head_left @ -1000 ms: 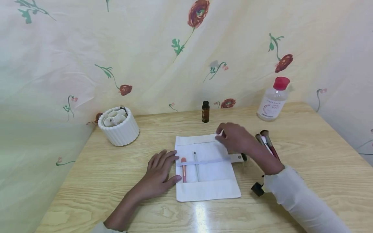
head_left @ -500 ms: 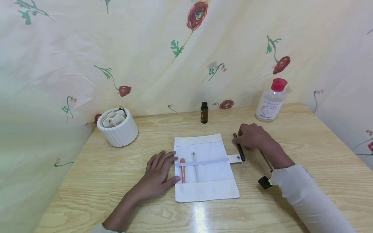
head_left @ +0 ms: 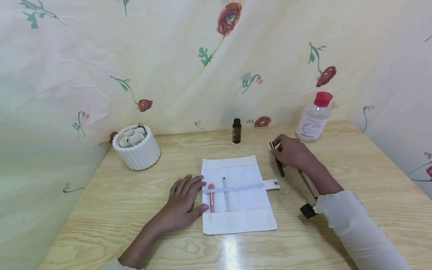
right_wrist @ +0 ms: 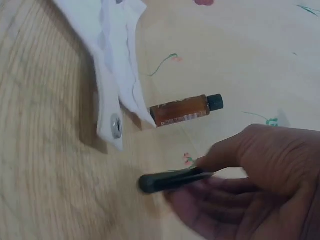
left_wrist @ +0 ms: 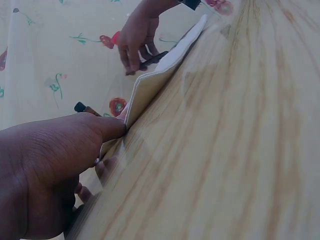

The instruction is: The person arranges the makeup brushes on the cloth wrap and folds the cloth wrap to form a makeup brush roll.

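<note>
A white cloth brush roll [head_left: 239,221] lies unfolded on the table, its snap tab [head_left: 272,184] pointing right. Tucked under its elastic band are a pink makeup brush [head_left: 212,198] and a thin pale brush [head_left: 227,195]. My left hand [head_left: 182,204] rests at the roll's left edge with fingers spread and fairly straight. To the right of the roll, my right hand [head_left: 293,153] pinches a slim black stick [right_wrist: 170,181], round-ended in the right wrist view; its kind is unclear. Slender handles [head_left: 308,183] show beneath the right wrist, their other ends hidden.
A small brown bottle [head_left: 237,131] with a black cap stands behind the roll. At the back right is a clear bottle [head_left: 314,122] with a red cap. A white ribbed organizer [head_left: 138,152] stands at left. Flowered cloth [head_left: 168,56] hangs behind the table.
My right hand has moved right from the roll's top edge, taken hold of the black stick beside the tab, and shifted it slightly away. The left hand has stayed put.
</note>
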Demonstrator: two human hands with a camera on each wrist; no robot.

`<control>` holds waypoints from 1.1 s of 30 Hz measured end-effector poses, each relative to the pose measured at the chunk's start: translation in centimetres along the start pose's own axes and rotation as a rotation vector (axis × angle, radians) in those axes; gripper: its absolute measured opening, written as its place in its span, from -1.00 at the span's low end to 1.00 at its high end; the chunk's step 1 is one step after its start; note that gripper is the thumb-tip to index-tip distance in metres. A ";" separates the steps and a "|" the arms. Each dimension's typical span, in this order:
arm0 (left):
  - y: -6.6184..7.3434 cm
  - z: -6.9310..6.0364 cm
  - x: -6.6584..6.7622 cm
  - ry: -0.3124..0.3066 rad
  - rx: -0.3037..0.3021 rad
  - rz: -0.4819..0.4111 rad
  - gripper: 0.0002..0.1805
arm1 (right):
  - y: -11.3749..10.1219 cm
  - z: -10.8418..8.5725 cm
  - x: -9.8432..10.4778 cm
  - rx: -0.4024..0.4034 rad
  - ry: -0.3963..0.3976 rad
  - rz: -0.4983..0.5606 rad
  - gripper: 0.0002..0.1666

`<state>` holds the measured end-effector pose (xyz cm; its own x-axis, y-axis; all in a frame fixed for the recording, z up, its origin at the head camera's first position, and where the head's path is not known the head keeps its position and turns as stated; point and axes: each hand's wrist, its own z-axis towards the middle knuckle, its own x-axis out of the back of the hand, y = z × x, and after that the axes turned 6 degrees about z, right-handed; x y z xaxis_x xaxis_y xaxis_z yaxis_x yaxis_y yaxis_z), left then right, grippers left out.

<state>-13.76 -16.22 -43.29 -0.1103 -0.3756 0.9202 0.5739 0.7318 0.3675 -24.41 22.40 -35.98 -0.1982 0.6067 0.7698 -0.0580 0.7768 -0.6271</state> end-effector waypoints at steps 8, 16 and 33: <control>0.0 0.0 0.0 0.007 -0.001 -0.002 -0.27 | -1.3 0.3 -0.9 0.105 0.108 0.188 -0.44; -0.1 0.0 -0.1 0.003 -0.001 0.002 -0.26 | -2.2 0.5 -3.4 0.197 0.068 0.379 -0.43; -0.2 0.0 -0.2 0.010 0.001 0.015 -0.27 | -5.1 -0.2 -8.1 0.172 -0.040 0.620 -0.45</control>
<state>-13.85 -16.33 -43.54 -0.0934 -0.3701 0.9243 0.5748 0.7379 0.3536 -22.27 13.60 -39.02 -0.2815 0.9250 0.2553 -0.0767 0.2435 -0.9668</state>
